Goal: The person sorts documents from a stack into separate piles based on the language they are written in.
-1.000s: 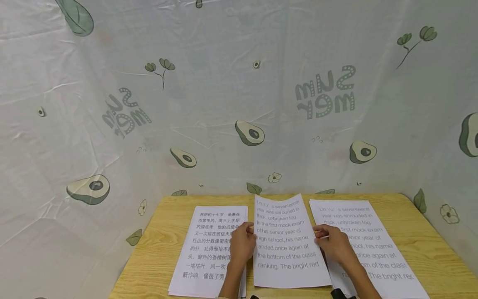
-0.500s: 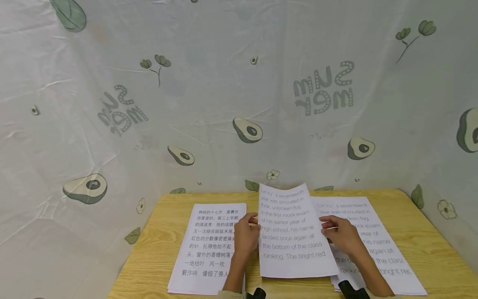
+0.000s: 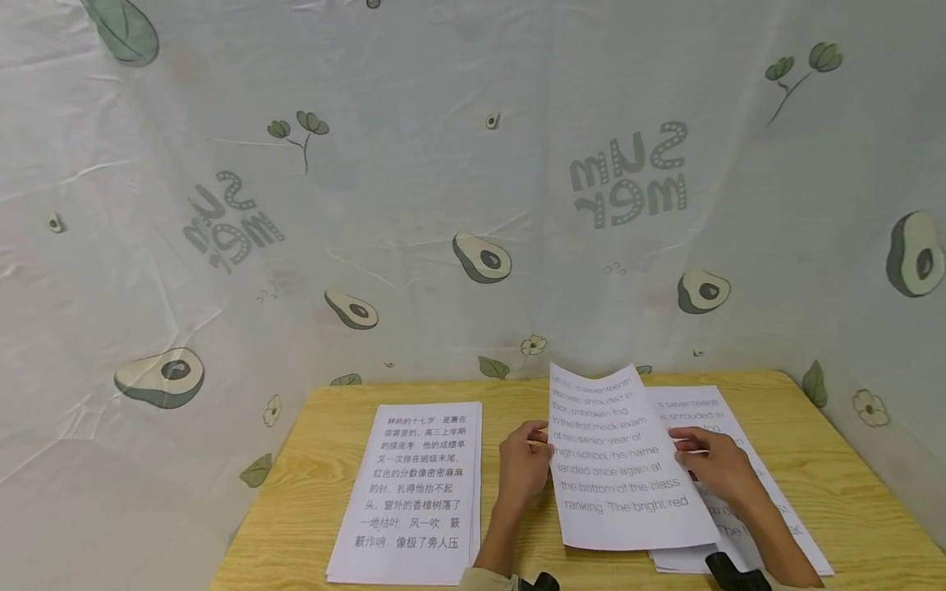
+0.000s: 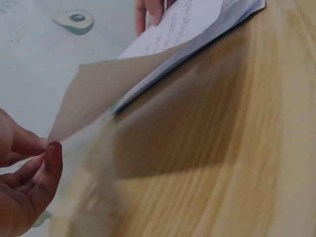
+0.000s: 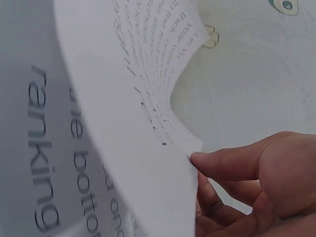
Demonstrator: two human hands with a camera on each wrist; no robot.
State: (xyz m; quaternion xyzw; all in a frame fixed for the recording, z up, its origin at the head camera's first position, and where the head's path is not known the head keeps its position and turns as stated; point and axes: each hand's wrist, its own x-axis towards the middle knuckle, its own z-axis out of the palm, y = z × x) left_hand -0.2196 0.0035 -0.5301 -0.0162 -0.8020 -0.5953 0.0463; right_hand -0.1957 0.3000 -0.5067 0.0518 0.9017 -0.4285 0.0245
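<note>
A sheet of paper (image 3: 613, 468) printed with English text is held up off the table, bowed between both hands. My left hand (image 3: 526, 464) pinches its left edge between thumb and fingers; the left wrist view shows that hand (image 4: 29, 173) at the sheet's edge, with the sheet's blank underside (image 4: 98, 89) lifted over the wood. My right hand (image 3: 713, 464) pinches the right edge, and in the right wrist view the thumb of this hand (image 5: 247, 173) presses on the margin. Under the sheet's right part lies a stack of English-text pages (image 3: 739, 423), partly hidden.
Another stack of paper (image 3: 414, 492), printed with Chinese characters, lies on the left of the wooden table (image 3: 296, 484). A pale cloth curtain (image 3: 414, 189) with avocado prints hangs behind the table's far edge.
Both hands have carried the sheet up and to the right, from between the two stacks until it overlaps the right stack. The left hand has moved off the Chinese-text stack.
</note>
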